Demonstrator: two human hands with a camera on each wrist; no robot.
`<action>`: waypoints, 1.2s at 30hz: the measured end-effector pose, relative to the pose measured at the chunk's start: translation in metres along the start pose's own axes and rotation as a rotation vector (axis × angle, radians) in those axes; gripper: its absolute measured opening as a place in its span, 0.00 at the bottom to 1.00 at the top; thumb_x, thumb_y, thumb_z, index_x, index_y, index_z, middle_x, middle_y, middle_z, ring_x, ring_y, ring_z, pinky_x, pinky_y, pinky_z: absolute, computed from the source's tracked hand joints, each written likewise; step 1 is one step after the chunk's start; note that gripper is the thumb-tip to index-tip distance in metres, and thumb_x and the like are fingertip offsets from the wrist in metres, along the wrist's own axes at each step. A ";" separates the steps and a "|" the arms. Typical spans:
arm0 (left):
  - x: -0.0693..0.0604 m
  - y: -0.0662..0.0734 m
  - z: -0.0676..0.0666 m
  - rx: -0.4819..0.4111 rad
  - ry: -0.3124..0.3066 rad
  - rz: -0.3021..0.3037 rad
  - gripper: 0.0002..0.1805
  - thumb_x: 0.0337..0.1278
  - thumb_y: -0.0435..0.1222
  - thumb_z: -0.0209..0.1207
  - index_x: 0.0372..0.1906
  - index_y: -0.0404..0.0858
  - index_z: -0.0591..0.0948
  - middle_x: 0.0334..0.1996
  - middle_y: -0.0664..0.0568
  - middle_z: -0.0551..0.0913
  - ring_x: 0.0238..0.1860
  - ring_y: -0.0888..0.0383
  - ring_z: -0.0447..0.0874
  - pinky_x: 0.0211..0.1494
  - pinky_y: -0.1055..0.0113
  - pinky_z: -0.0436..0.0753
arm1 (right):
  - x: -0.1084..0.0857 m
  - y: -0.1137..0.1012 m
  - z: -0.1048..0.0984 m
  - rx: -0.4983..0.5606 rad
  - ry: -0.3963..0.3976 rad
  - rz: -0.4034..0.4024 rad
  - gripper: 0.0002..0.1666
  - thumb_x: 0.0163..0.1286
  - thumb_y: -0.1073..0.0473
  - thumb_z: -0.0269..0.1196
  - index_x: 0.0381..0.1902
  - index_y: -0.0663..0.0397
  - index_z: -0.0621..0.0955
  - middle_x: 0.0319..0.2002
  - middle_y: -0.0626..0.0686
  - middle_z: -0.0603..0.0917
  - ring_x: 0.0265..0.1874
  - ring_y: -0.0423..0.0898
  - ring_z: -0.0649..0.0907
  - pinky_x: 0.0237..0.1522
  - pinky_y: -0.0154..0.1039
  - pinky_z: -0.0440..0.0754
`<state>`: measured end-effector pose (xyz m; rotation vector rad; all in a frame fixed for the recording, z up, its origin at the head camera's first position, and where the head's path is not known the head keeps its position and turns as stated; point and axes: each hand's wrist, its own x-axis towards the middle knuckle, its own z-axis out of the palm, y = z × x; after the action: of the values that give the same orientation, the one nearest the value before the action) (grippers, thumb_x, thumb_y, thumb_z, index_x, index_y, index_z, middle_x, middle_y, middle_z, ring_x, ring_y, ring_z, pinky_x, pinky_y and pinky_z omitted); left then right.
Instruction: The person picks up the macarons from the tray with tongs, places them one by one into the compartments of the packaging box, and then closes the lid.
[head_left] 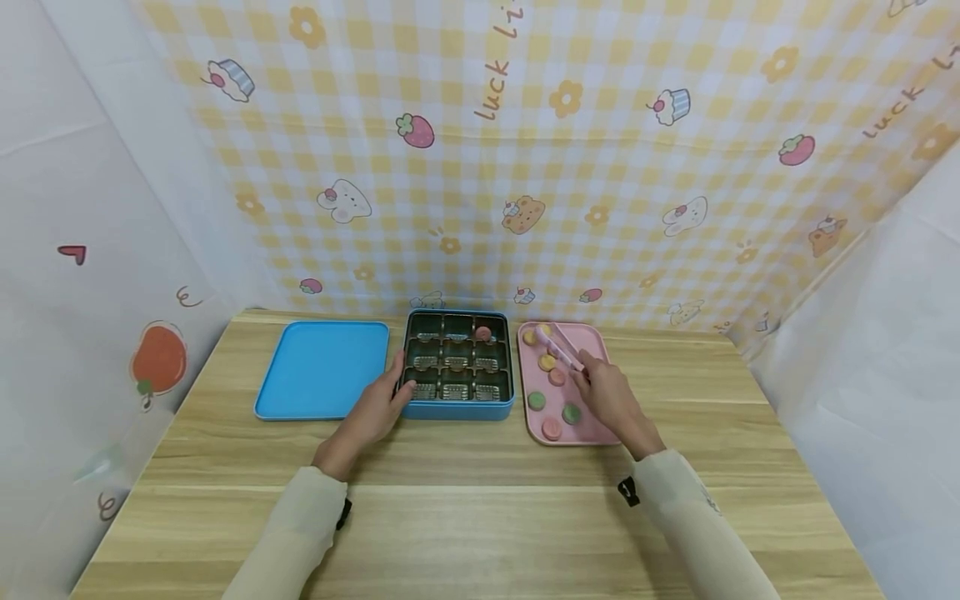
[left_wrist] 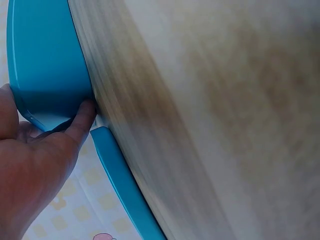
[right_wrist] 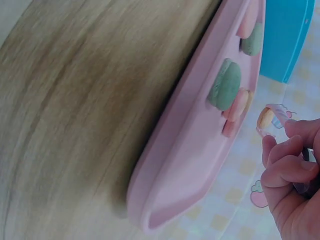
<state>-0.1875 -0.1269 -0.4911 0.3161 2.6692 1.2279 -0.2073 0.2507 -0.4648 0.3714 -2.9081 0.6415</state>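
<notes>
My left hand [head_left: 375,407] holds the near left corner of a blue box [head_left: 457,411], its thumb at the rim and other fingers along the side. Inside, the box is divided into several dark compartments; a pink macaron [head_left: 483,333] lies in the far right one. Over the pink tray [head_left: 596,429], my right hand [head_left: 609,392] grips light pink tongs [head_left: 564,350]. A yellow macaron [right_wrist: 266,118] sits between the tong tips in the right wrist view. Green macarons [head_left: 572,414], pink macarons [head_left: 551,429] and other yellow macarons [head_left: 547,362] lie on the tray.
A flat blue lid [head_left: 326,371] lies left of the box on the wooden table [head_left: 465,517]. Behind the table hangs a yellow checked cloth [head_left: 465,183], and white cloth [head_left: 892,350] encloses the sides.
</notes>
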 end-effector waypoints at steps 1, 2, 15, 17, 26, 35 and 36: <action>0.000 0.000 0.000 0.003 0.001 0.002 0.37 0.80 0.42 0.42 0.78 0.29 0.40 0.77 0.33 0.46 0.75 0.34 0.51 0.73 0.40 0.59 | 0.000 -0.001 0.000 0.004 0.004 -0.006 0.05 0.72 0.64 0.61 0.36 0.60 0.76 0.20 0.52 0.76 0.16 0.44 0.72 0.18 0.36 0.68; 0.000 0.000 0.000 0.002 0.000 0.001 0.37 0.80 0.42 0.42 0.78 0.29 0.40 0.77 0.33 0.46 0.75 0.34 0.51 0.73 0.40 0.60 | -0.001 -0.002 -0.001 0.006 0.008 -0.015 0.05 0.72 0.64 0.61 0.36 0.60 0.76 0.20 0.52 0.76 0.16 0.43 0.72 0.18 0.35 0.68; 0.000 -0.001 0.001 -0.013 0.011 -0.002 0.38 0.80 0.43 0.43 0.79 0.31 0.41 0.77 0.34 0.46 0.75 0.35 0.51 0.73 0.40 0.60 | -0.005 -0.026 -0.009 0.089 -0.030 -0.054 0.07 0.73 0.63 0.60 0.34 0.56 0.74 0.18 0.48 0.71 0.14 0.38 0.67 0.14 0.30 0.61; -0.001 -0.001 0.001 -0.016 0.009 -0.005 0.38 0.80 0.43 0.43 0.79 0.31 0.40 0.78 0.34 0.46 0.75 0.35 0.51 0.73 0.40 0.60 | -0.006 -0.029 -0.010 0.108 -0.035 -0.061 0.07 0.73 0.61 0.61 0.36 0.56 0.74 0.19 0.48 0.73 0.13 0.37 0.67 0.14 0.30 0.61; 0.000 -0.003 0.001 -0.017 -0.003 -0.020 0.38 0.80 0.43 0.43 0.79 0.33 0.39 0.78 0.35 0.45 0.75 0.36 0.52 0.73 0.41 0.61 | -0.012 -0.044 -0.009 0.112 -0.023 -0.096 0.31 0.71 0.62 0.64 0.67 0.72 0.71 0.29 0.52 0.83 0.19 0.37 0.72 0.19 0.30 0.70; 0.000 -0.002 0.001 -0.006 -0.007 -0.024 0.38 0.80 0.44 0.42 0.79 0.33 0.39 0.78 0.36 0.45 0.75 0.36 0.53 0.73 0.41 0.62 | -0.013 -0.054 -0.005 0.086 -0.070 -0.074 0.15 0.71 0.61 0.64 0.53 0.61 0.80 0.27 0.49 0.80 0.20 0.39 0.72 0.20 0.31 0.69; 0.000 -0.002 0.001 -0.006 -0.007 -0.024 0.38 0.80 0.44 0.42 0.79 0.33 0.39 0.78 0.36 0.45 0.75 0.36 0.53 0.73 0.41 0.62 | -0.013 -0.055 -0.004 0.082 -0.075 -0.074 0.12 0.71 0.61 0.64 0.49 0.60 0.80 0.26 0.49 0.79 0.19 0.39 0.71 0.20 0.31 0.68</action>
<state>-0.1874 -0.1279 -0.4931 0.2858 2.6549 1.2250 -0.1795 0.2066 -0.4416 0.5208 -2.9288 0.7528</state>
